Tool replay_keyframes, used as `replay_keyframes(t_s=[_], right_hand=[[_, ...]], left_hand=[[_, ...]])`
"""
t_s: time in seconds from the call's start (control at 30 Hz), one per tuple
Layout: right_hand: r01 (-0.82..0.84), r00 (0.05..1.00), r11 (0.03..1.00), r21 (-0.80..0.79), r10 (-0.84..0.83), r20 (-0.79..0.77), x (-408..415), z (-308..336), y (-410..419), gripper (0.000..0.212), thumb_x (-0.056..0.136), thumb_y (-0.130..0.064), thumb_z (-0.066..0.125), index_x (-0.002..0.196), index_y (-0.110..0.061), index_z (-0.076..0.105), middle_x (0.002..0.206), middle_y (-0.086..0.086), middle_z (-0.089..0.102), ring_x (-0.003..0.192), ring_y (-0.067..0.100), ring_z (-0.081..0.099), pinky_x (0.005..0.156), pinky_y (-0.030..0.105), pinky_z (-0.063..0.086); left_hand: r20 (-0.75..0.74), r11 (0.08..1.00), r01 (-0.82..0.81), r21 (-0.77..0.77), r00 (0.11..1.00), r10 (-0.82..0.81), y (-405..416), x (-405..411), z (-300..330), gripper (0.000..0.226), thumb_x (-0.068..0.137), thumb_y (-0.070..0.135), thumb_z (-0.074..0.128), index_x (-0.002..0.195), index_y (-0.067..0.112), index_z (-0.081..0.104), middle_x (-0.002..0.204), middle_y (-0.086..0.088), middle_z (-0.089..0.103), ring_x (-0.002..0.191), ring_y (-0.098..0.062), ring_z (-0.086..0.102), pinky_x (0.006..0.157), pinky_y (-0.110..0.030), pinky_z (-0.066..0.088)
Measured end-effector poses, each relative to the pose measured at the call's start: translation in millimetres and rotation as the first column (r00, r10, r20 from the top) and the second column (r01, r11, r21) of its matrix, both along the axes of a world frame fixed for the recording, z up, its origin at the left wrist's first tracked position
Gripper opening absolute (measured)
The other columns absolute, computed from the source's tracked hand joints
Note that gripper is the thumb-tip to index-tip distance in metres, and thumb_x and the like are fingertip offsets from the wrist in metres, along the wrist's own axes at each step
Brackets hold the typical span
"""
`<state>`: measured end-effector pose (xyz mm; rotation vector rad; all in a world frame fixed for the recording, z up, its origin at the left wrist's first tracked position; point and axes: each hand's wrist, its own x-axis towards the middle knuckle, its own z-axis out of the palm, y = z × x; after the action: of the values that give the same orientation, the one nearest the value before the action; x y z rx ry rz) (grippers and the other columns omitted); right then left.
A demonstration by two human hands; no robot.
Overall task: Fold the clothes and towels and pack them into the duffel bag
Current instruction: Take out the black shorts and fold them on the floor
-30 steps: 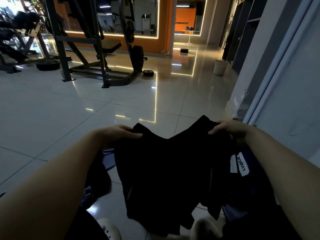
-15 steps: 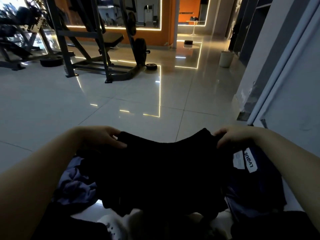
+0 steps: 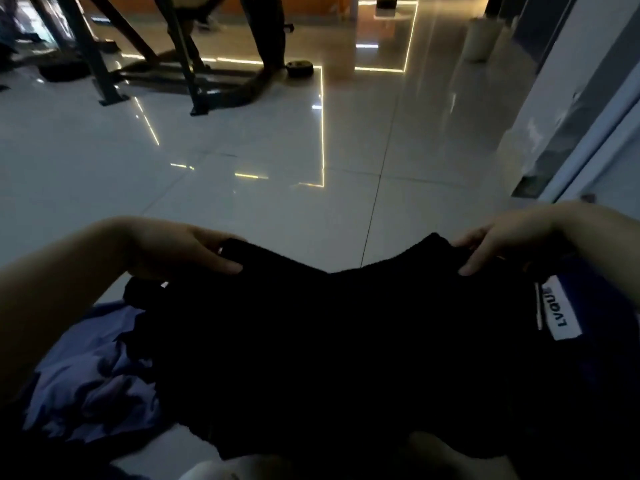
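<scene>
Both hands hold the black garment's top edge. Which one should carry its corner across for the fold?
Probably the left hand: it pinches the black fabric garment at a free corner over bare floor. The right hand sits beside the dark blue labelled bag.

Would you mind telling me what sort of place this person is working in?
Most likely a gym. A dark steel exercise machine frame stands on the glossy tiled floor, and a round weight plate lies beside its base, with strip lights reflected in the tiles.
</scene>
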<state>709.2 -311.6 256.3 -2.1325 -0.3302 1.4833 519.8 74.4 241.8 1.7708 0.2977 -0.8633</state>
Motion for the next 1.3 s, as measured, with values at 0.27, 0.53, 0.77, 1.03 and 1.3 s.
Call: replay_keyframes(t_s=[0.27, 0.53, 0.77, 1.03, 1.3], right_hand=[[0.146, 0.685, 0.989, -0.019, -0.088, 0.724, 104.1, -183.0, 67.4, 0.019, 0.096, -0.012, 0.052, 0.111, -0.017, 0.062, 0.126, 0.013, 0.056, 0.098, 0.027, 0.057, 0.079, 0.029, 0.044], [-0.216, 0.626, 0.949, -0.228, 0.314, 0.713, 26.2, -300.6, 57.4, 0.054, 0.092, -0.035, 0.056, 0.141, -0.022, 0.039, 0.145, 0.007, 0.036, 0.130, 0.029, 0.038, 0.104, 0.040, 0.038], [-0.417, 0.708, 0.793, -0.444, 0.590, 0.389, -56.9, -336.4, -13.2, 0.101, 0.078, -0.072, 0.055, 0.148, -0.046, -0.012, 0.155, -0.009, -0.029, 0.146, 0.025, -0.018, 0.112, 0.058, 0.025], [-0.454, 0.682, 0.663, -0.595, 0.688, 0.247, -107.0, -326.6, -12.7, 0.100, 0.089, -0.059, 0.052, 0.145, -0.036, -0.028, 0.155, 0.016, -0.028, 0.145, 0.041, -0.005, 0.101, 0.044, 0.044], [-0.563, 0.543, 0.663, -0.494, 0.747, 0.383, -102.6, -285.6, 46.6, 0.060, 0.095, -0.055, 0.042, 0.145, -0.026, 0.029, 0.140, 0.003, 0.041, 0.123, 0.024, 0.045, 0.087, 0.034, 0.045]], left_hand=[[0.447, 0.628, -0.484, 0.609, 0.864, 0.232, 34.6, 129.4, -171.2, 0.046, 0.086, 0.003, 0.062, 0.130, 0.005, 0.050, 0.122, -0.021, 0.053, 0.105, -0.036, 0.054, 0.087, -0.039, 0.045], [0.316, 0.472, -0.038, 0.881, 0.790, -0.526, -12.7, 59.9, -273.2, 0.047, 0.077, 0.034, 0.055, 0.120, 0.016, 0.058, 0.120, -0.017, 0.056, 0.100, -0.042, 0.060, 0.075, -0.051, 0.054], [-0.261, 0.360, 0.558, 0.748, 0.746, -0.613, -74.7, -63.4, -332.4, 0.088, 0.063, 0.081, 0.005, 0.135, 0.049, -0.035, 0.141, 0.001, -0.048, 0.135, -0.025, -0.032, 0.108, -0.062, 0.023], [-0.299, 0.233, 0.578, 0.782, 0.675, -0.674, -48.8, -47.6, -330.9, 0.103, 0.084, 0.072, 0.042, 0.117, 0.048, -0.053, 0.125, 0.009, -0.064, 0.139, -0.031, -0.031, 0.110, -0.061, 0.025], [0.403, 0.581, -0.250, 0.775, 0.903, -0.149, -40.7, -65.8, -316.6, 0.066, 0.081, 0.048, 0.069, 0.139, 0.024, 0.048, 0.147, -0.010, 0.038, 0.135, -0.034, 0.035, 0.106, -0.045, 0.036]])
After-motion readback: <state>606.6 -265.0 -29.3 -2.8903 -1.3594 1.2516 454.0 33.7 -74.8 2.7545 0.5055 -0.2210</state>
